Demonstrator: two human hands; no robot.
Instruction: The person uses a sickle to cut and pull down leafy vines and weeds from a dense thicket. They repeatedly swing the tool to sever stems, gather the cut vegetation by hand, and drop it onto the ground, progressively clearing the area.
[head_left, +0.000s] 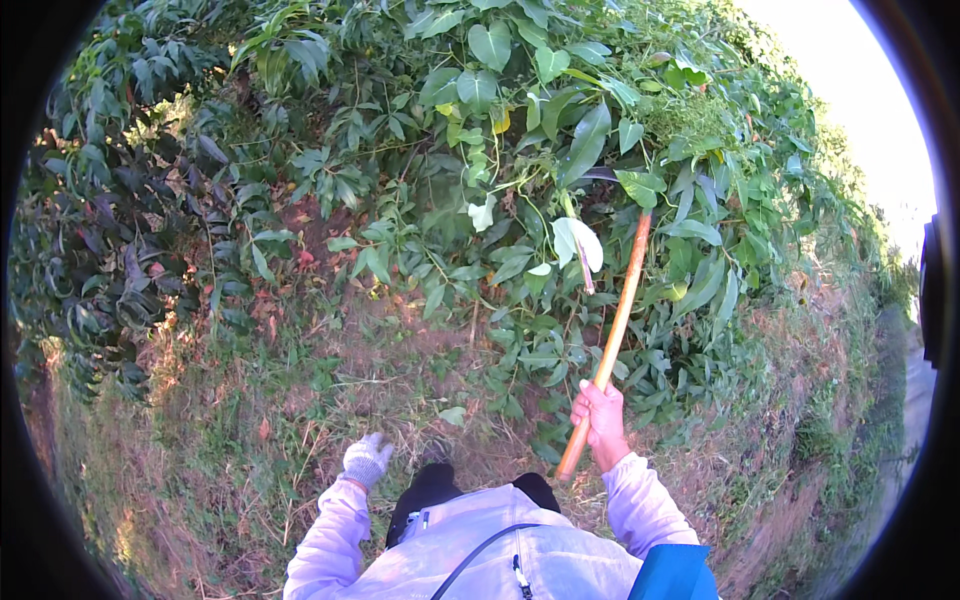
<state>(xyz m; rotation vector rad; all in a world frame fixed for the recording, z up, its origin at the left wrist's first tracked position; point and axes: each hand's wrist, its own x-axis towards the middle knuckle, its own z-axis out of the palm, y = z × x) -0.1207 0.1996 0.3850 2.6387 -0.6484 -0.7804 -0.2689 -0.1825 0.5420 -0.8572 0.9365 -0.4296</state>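
My right hand (600, 420), bare, is closed around the lower part of a long wooden tool handle (624, 315). The handle slants up and slightly right into a leafy shrub overgrown with vines (525, 120). What looks like part of a dark sickle blade (600, 174) shows among the leaves at its top; the rest is hidden. Over the dry grass on the left is my left hand (366, 459) in a grey knitted glove, slightly blurred. Nothing can be seen in it, and its fingers look partly curled. Pale leaves (579, 241) hang just left of the handle.
Darker long-leaved branches (142, 225) droop low on the left. Grass, weeds and fallen leaves cover the ground (420, 345) before my feet. A pale paved strip (911, 420) runs along the far right. A blue item (671, 574) lies against my right side.
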